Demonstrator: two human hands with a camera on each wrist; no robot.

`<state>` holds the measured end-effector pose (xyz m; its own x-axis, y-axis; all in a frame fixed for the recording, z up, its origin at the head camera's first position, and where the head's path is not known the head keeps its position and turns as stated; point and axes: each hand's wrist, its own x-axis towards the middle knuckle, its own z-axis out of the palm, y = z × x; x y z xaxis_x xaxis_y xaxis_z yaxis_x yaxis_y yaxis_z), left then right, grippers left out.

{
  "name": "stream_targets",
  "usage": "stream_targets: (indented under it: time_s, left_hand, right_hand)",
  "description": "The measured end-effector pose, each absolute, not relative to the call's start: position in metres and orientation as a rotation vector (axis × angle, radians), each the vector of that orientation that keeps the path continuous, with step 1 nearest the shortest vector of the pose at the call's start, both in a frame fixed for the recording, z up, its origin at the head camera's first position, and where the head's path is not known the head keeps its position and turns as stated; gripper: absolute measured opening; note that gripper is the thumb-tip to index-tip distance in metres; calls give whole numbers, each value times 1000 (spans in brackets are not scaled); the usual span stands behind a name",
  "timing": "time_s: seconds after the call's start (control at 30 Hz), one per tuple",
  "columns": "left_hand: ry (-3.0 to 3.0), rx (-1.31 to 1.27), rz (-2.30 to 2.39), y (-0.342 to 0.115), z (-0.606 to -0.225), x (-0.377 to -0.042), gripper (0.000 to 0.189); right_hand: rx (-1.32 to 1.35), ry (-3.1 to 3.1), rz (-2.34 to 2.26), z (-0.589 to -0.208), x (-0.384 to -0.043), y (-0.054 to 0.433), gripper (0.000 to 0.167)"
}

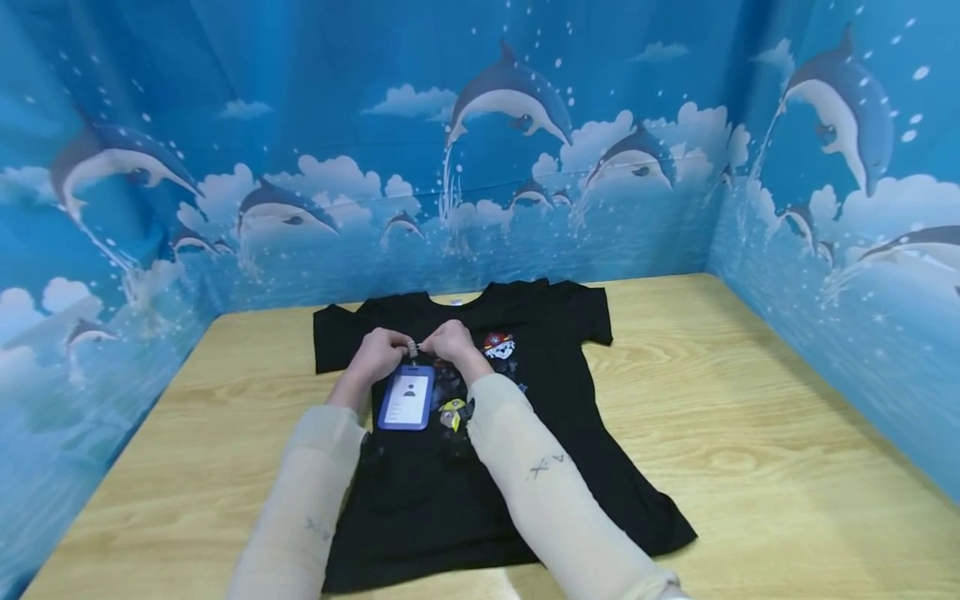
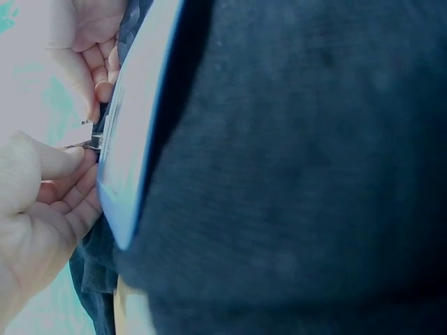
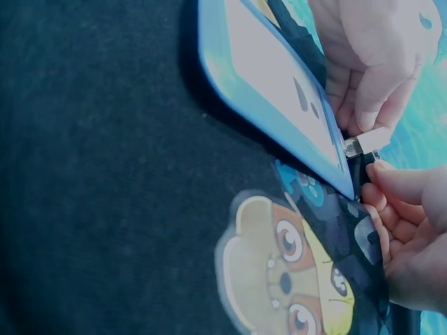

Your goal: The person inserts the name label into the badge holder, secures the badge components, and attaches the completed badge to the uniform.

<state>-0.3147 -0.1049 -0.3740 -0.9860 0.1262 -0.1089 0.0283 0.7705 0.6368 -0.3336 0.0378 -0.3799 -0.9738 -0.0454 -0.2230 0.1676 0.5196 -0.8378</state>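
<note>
A blue-framed ID badge holder with a white card lies over the chest of a black T-shirt. My left hand pinches the short pale strap at the badge's top, where a metal snap shows. Close beside it, my right hand has thumb and forefinger pinched at the small metal clip on the strap's end. The fingertips partly hide this clip, and whether shirt cloth sits in it I cannot tell. Both hands nearly meet above the badge.
The shirt lies spread on a wooden table, collar away from me. Cartoon dog prints mark its front, partly covered by my right forearm. A blue dolphin-patterned curtain stands along the table's back and sides.
</note>
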Motion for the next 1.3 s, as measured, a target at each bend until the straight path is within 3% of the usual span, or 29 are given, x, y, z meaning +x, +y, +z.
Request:
stream_targets:
  time_s: [0.83,1.3]
  left_hand:
    - [2767,61,1033,-105,-372,-316,28]
    - [2879,150,968,-108,-373,-318,28]
  right_hand:
    - [21,2557,-1415,-378,-330,40,12]
    - [-111,2526,-1452,-376,-334,44,15]
